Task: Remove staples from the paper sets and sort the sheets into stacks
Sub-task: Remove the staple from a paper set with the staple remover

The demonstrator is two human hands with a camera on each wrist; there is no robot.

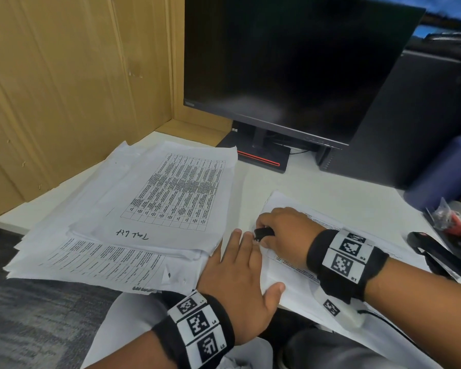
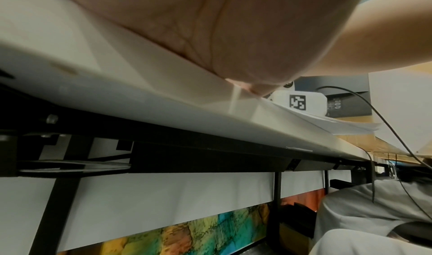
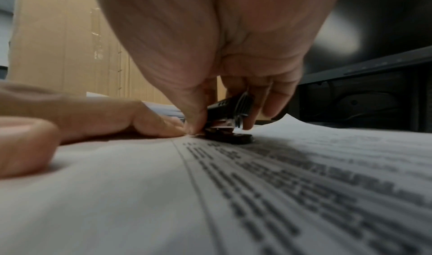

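A stapled paper set point(image 1: 298, 278) point(image 3: 233, 194) printed with a table lies on the white desk in front of me. My right hand point(image 1: 282, 230) point(image 3: 224, 100) grips a small black staple remover point(image 1: 264, 233) point(image 3: 230, 122) and holds it down on the set's near-left corner. My left hand point(image 1: 240, 267) point(image 3: 70, 129) lies flat with straight fingers pressing the same set, its fingertips right beside the remover. In the left wrist view only the palm point(image 2: 233, 37) and the desk edge point(image 2: 163, 102) show. A large loose pile of printed sheets point(image 1: 149, 209) sits to the left.
A dark monitor point(image 1: 290, 65) on a black stand point(image 1: 258, 155) stands at the back. A wooden panel point(image 1: 77, 89) walls the left side. A dark blue bottle point(image 1: 445, 171), a small plastic bag point(image 1: 447, 217) and a black strap point(image 1: 434, 251) lie at the right.
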